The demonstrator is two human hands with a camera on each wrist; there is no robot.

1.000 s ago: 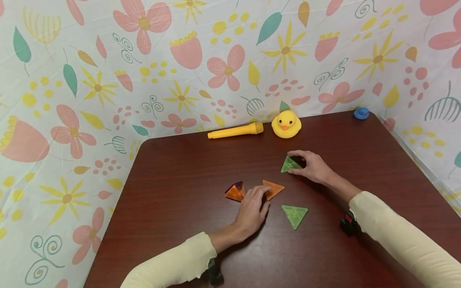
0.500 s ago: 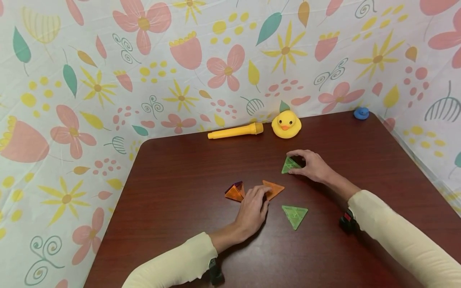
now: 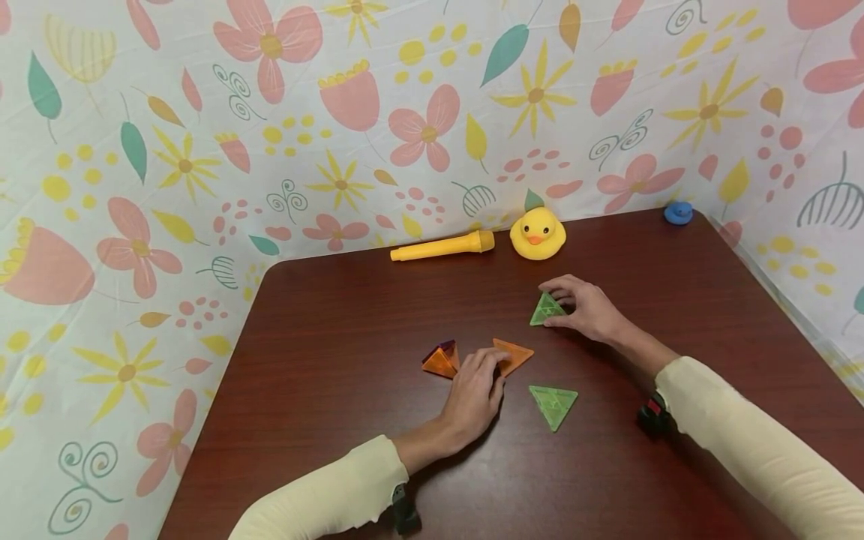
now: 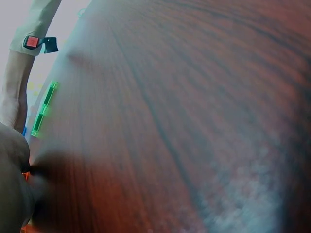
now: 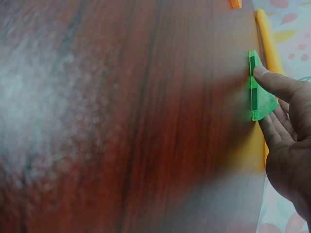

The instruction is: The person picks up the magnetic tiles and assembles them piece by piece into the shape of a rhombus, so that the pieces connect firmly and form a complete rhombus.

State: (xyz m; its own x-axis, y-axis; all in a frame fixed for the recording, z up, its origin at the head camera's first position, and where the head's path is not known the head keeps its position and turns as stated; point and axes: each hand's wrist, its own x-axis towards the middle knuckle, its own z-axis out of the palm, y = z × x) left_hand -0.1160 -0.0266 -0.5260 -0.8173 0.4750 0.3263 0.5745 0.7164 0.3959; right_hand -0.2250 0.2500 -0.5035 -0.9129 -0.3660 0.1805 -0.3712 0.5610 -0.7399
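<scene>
My right hand [image 3: 586, 307] pinches a green triangular magnetic tile [image 3: 545, 309], thumb on the near side and fingers behind. In the right wrist view this green tile [image 5: 264, 99] is tipped up on its edge. My left hand [image 3: 470, 397] rests on the table, its fingertips over the left part of a flat orange triangular tile [image 3: 516, 355]. Left of those fingers sits a cluster of orange and dark purple tiles [image 3: 442, 360], partly hidden by the hand. A second green triangular tile [image 3: 554, 405] lies flat between the two arms.
Along the table's [image 3: 337, 315] back edge lie a yellow toy microphone [image 3: 442, 246] and a yellow rubber duck [image 3: 537, 234]. A small blue duck [image 3: 678, 213] stands at the far right corner. Behind the table hangs a flower-patterned cloth [image 3: 432, 97].
The green tile in my right hand has tilted up a little and shifted slightly right. My left hand and the other tiles stay where they were.
</scene>
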